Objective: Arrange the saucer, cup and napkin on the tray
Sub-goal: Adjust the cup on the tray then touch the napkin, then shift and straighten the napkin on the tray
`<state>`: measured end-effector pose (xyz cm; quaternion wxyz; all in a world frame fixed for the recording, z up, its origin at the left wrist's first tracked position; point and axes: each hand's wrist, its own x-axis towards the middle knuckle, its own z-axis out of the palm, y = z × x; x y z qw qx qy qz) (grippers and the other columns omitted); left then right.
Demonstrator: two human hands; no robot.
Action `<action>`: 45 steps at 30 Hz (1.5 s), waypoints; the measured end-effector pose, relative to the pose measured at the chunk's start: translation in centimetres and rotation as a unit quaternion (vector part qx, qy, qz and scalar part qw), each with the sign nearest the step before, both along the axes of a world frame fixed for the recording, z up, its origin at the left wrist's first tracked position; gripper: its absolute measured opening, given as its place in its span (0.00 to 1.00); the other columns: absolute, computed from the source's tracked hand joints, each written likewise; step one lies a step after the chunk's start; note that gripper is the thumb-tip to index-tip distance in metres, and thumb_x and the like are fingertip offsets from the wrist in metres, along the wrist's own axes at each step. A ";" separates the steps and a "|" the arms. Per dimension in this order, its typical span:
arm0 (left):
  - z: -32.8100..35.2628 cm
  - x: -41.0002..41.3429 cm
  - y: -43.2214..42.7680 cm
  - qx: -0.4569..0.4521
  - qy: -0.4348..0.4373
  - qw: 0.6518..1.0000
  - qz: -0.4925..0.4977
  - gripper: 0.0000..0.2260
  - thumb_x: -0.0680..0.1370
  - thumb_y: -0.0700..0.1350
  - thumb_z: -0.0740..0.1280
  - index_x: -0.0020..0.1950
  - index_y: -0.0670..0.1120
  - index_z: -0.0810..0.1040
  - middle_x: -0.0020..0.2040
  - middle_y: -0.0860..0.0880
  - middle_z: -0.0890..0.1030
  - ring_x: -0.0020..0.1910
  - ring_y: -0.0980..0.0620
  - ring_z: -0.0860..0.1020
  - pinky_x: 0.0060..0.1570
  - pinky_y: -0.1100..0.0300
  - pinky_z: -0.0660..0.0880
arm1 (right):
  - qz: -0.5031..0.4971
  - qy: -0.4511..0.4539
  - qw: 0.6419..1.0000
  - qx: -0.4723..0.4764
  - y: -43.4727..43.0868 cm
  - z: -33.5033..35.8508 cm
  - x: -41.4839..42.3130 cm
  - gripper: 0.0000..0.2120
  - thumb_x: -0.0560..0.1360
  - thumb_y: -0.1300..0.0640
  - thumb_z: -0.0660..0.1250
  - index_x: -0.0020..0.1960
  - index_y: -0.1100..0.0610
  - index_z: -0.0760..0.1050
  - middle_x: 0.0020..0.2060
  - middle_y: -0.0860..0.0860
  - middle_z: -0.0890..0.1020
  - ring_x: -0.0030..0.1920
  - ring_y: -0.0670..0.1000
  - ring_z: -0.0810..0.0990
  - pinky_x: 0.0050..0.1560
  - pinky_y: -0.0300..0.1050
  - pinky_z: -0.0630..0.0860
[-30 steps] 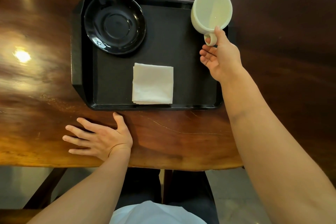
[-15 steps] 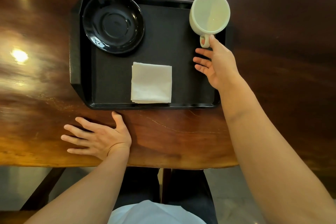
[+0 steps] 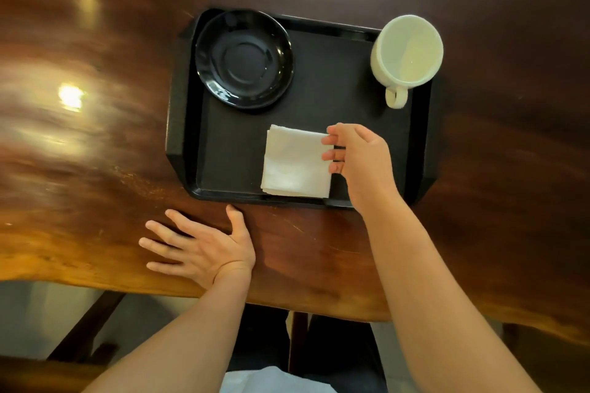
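Note:
A black tray (image 3: 338, 80) lies on the wooden table. A black saucer (image 3: 244, 59) sits in its far left corner. A white cup (image 3: 407, 51) stands upright in the far right corner, handle toward me. A folded white napkin (image 3: 295, 166) lies near the tray's front edge. My right hand (image 3: 357, 156) hovers at the napkin's right edge, fingertips touching or just above it, fingers apart. My left hand (image 3: 198, 247) rests flat on the table in front of the tray, thumb tip at the tray's front rim.
The wooden table (image 3: 95, 153) stretches wide on both sides of the tray, with a bright light glare (image 3: 70, 96) at the left. Its near edge runs just behind my left wrist. Dark chair or table legs (image 3: 86, 325) show below.
My right hand let go of the cup's handle and moved back and left to the napkin's right edge. The cup stays in the far right corner. My left hand has not moved.

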<state>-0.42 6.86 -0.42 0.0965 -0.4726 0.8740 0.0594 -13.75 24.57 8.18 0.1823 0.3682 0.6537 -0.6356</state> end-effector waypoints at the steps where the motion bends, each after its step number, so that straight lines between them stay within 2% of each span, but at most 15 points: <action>1: -0.1 -0.1 0.3 0.014 -0.009 1.000 -0.007 0.43 0.77 0.67 0.60 0.82 0.43 0.52 0.83 0.36 0.51 0.82 0.32 0.47 0.77 0.31 0.44 | 0.009 -0.001 1.000 0.006 -0.3 0.0 -0.4 0.06 0.80 0.57 0.65 0.51 0.56 0.81 0.42 0.53 0.85 0.37 0.50 0.81 0.34 0.42 0.76; 4: 0.1 0.0 2.2 0.035 -0.021 0.999 -0.022 0.43 0.76 0.68 0.59 0.82 0.43 0.53 0.83 0.36 0.52 0.82 0.32 0.48 0.76 0.31 0.45 | 0.029 -0.031 0.999 0.006 -0.7 0.1 -1.8 0.06 0.81 0.54 0.65 0.50 0.55 0.78 0.43 0.54 0.86 0.32 0.49 0.81 0.29 0.41 0.74; 7: -0.3 0.1 1.7 0.028 -0.027 0.999 -0.019 0.43 0.75 0.69 0.56 0.81 0.43 0.55 0.83 0.36 0.54 0.82 0.32 0.49 0.76 0.31 0.45 | 0.059 -0.054 0.997 0.002 -3.2 0.3 -3.6 0.09 0.81 0.53 0.64 0.45 0.57 0.76 0.37 0.54 0.86 0.24 0.48 0.75 0.23 0.39 0.67; 11: -0.1 0.0 1.5 0.039 -0.042 0.998 -0.012 0.44 0.75 0.70 0.59 0.82 0.43 0.54 0.83 0.36 0.53 0.82 0.31 0.49 0.76 0.30 0.46 | 0.086 -0.075 0.993 -0.002 -5.5 0.1 -5.8 0.12 0.81 0.53 0.64 0.45 0.62 0.75 0.34 0.54 0.84 0.21 0.47 0.69 0.19 0.37 0.62; 15: 0.0 -0.1 1.4 0.049 -0.049 0.997 -0.020 0.45 0.72 0.72 0.49 0.81 0.43 0.52 0.83 0.36 0.53 0.81 0.31 0.48 0.76 0.29 0.47 | 0.097 -0.084 0.992 0.010 -6.8 -0.8 -6.7 0.12 0.82 0.57 0.61 0.45 0.64 0.75 0.30 0.52 0.83 0.20 0.46 0.68 0.19 0.37 0.61; 17: 0.1 -0.2 1.4 0.053 -0.054 0.997 -0.021 0.46 0.72 0.72 0.47 0.81 0.44 0.51 0.83 0.36 0.52 0.82 0.31 0.47 0.76 0.30 0.46 | 0.090 -0.089 0.992 0.001 -7.1 -1.3 -6.8 0.11 0.82 0.60 0.60 0.45 0.63 0.75 0.30 0.52 0.82 0.21 0.46 0.67 0.19 0.37 0.60; 24: -0.2 0.0 1.4 0.042 -0.067 0.997 -0.025 0.45 0.74 0.72 0.54 0.81 0.44 0.51 0.83 0.36 0.51 0.82 0.32 0.47 0.76 0.30 0.46 | 0.050 -0.104 0.992 -0.056 -8.6 -1.4 -6.5 0.09 0.82 0.62 0.59 0.48 0.65 0.76 0.32 0.53 0.82 0.21 0.45 0.69 0.19 0.35 0.62; 28: -0.1 0.1 1.4 0.044 -0.062 0.997 -0.029 0.45 0.73 0.72 0.49 0.81 0.44 0.51 0.83 0.36 0.52 0.82 0.32 0.47 0.76 0.29 0.47 | 0.042 -0.105 0.989 -0.096 -8.3 -1.3 -6.6 0.11 0.84 0.60 0.59 0.50 0.65 0.76 0.33 0.53 0.82 0.22 0.44 0.69 0.20 0.35 0.61; 31: 0.0 0.1 1.4 0.045 -0.055 0.997 -0.025 0.45 0.73 0.72 0.48 0.81 0.44 0.52 0.83 0.36 0.52 0.82 0.31 0.48 0.76 0.29 0.47 | 0.080 -0.093 0.988 -0.091 -7.6 -1.0 -6.6 0.12 0.84 0.58 0.59 0.50 0.65 0.77 0.32 0.53 0.83 0.22 0.45 0.69 0.20 0.36 0.60; 35: 0.0 0.0 1.4 0.045 -0.043 0.998 -0.027 0.45 0.72 0.71 0.49 0.81 0.43 0.52 0.82 0.36 0.54 0.81 0.31 0.49 0.76 0.29 0.47 | 0.124 -0.025 0.992 -0.025 -4.9 0.1 -6.5 0.10 0.81 0.57 0.64 0.49 0.62 0.80 0.32 0.51 0.84 0.23 0.47 0.71 0.21 0.37 0.64; 37: -0.1 0.1 1.4 0.039 -0.028 0.998 -0.027 0.45 0.73 0.70 0.51 0.81 0.43 0.54 0.82 0.35 0.54 0.81 0.31 0.49 0.76 0.29 0.47 | 0.150 0.028 0.986 0.063 -3.1 0.4 -6.1 0.07 0.79 0.57 0.65 0.47 0.58 0.81 0.33 0.49 0.85 0.27 0.46 0.76 0.26 0.38 0.70; 39: -0.3 0.3 1.4 0.032 -0.017 0.999 -0.025 0.44 0.74 0.69 0.55 0.81 0.42 0.54 0.82 0.35 0.54 0.81 0.31 0.49 0.76 0.30 0.46 | 0.213 0.065 0.953 0.204 -1.3 0.4 -5.3 0.05 0.77 0.56 0.66 0.49 0.54 0.81 0.37 0.46 0.84 0.36 0.45 0.80 0.38 0.41 0.76; 41: -0.4 0.4 1.4 0.028 -0.010 0.999 -0.025 0.44 0.75 0.67 0.60 0.81 0.42 0.54 0.82 0.35 0.53 0.81 0.31 0.48 0.76 0.30 0.45 | 0.278 0.070 0.909 0.303 0.3 -0.1 -4.1 0.07 0.77 0.56 0.67 0.54 0.53 0.82 0.45 0.46 0.83 0.47 0.47 0.80 0.50 0.45 0.77; 43: -0.4 0.4 1.5 0.025 -0.007 0.999 -0.026 0.44 0.75 0.66 0.63 0.81 0.42 0.53 0.83 0.35 0.52 0.81 0.31 0.48 0.76 0.30 0.45 | 0.320 0.049 0.884 0.336 1.6 -1.0 -2.9 0.11 0.76 0.55 0.69 0.58 0.51 0.81 0.53 0.50 0.81 0.55 0.53 0.77 0.55 0.48 0.76; 45: -0.5 0.4 1.5 0.021 -0.005 0.999 -0.028 0.44 0.75 0.66 0.64 0.82 0.42 0.53 0.83 0.35 0.52 0.81 0.31 0.48 0.76 0.30 0.45 | 0.345 0.032 0.876 0.335 2.3 -1.8 -1.8 0.13 0.76 0.53 0.70 0.60 0.50 0.80 0.55 0.50 0.77 0.57 0.55 0.75 0.55 0.48 0.74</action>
